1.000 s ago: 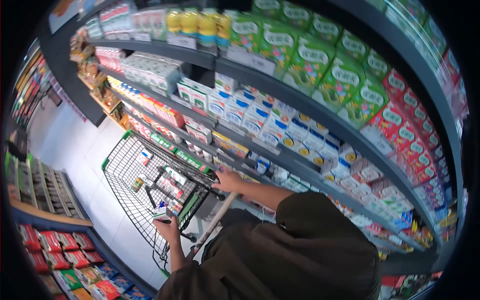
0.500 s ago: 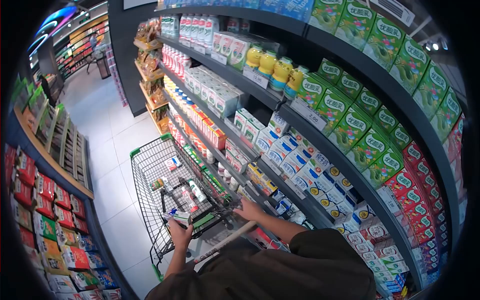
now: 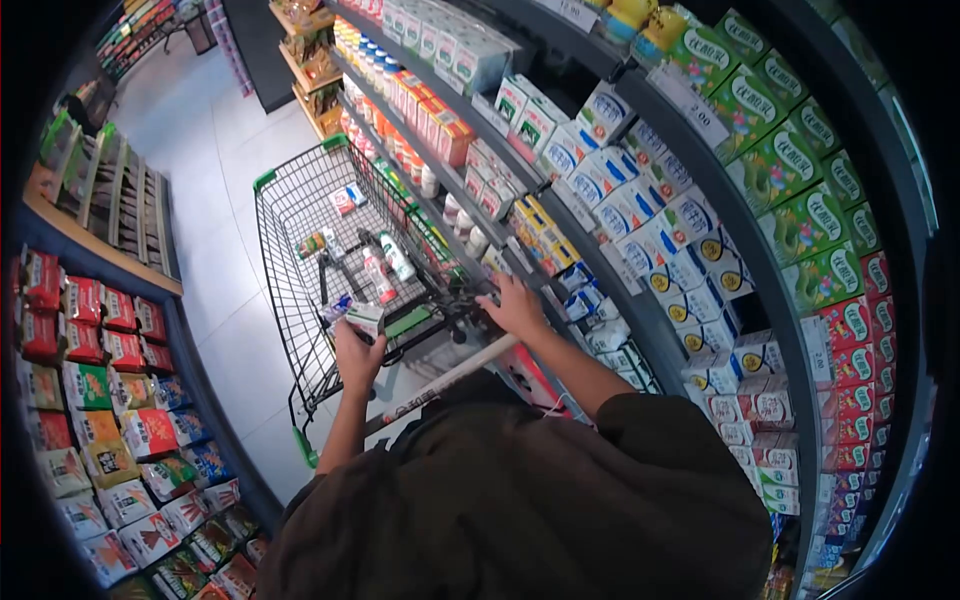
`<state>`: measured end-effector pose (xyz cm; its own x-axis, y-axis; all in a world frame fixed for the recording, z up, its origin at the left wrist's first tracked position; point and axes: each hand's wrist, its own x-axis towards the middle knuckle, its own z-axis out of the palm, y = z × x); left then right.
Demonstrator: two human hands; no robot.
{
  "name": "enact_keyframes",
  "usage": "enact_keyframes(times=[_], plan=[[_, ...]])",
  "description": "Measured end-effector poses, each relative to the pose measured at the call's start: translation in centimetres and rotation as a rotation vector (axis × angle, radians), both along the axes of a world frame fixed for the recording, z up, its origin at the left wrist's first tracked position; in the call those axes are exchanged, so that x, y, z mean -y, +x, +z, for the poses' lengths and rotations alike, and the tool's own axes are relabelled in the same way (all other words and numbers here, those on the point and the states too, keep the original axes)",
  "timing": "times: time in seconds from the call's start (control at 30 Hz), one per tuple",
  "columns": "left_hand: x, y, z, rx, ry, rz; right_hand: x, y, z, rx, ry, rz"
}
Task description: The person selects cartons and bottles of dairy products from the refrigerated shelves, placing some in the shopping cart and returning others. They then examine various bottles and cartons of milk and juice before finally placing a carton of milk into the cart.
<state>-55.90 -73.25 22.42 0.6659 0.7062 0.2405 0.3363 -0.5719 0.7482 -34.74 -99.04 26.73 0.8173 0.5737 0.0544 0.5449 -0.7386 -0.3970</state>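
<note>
- left hand [image 3: 360, 357]: fingers gripping a carton [image 3: 366, 319] over the cart's [image 3: 264, 181] near edge
- right hand [image 3: 518, 308]: fingers kinda spread, just by its near right corner
- couple bottles [image 3: 396, 257] inside too

The left grip [image 3: 358, 354] holds a small carton [image 3: 367, 319] over the near end of the trolley [image 3: 265, 181]; the right grip [image 3: 518, 306], loosely spread, is near its right side. Two bottles [image 3: 397, 257] lie inside; green cartons [image 3: 780, 155] stand right, red packets [image 3: 122, 351] left.
</note>
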Motion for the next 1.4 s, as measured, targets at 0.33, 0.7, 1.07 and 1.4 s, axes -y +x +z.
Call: enact_keyframes(times=[0.33, 0.7, 1.07, 1.4], plan=[[1.1, -1.5, -0.3, -0.024, 0.018, -0.05, 2.9, -8.1, -1.1, -0.109, -0.295, 0.446], [4.5, -3.4, -0.2, -0.119, -0.04, -0.04, 10.2, -13.6, 0.4, 0.106, 0.035, 0.452], [8.3, -5.6, -0.6, -0.093, -0.066, 0.0, 15.5, -15.6, -1.7, 0.075, 0.151, 0.331], [11.8, -7.2, 0.3, -0.027, 0.016, 0.007, 13.1, -9.7, 2.0, 0.159, -0.044, 0.036]])
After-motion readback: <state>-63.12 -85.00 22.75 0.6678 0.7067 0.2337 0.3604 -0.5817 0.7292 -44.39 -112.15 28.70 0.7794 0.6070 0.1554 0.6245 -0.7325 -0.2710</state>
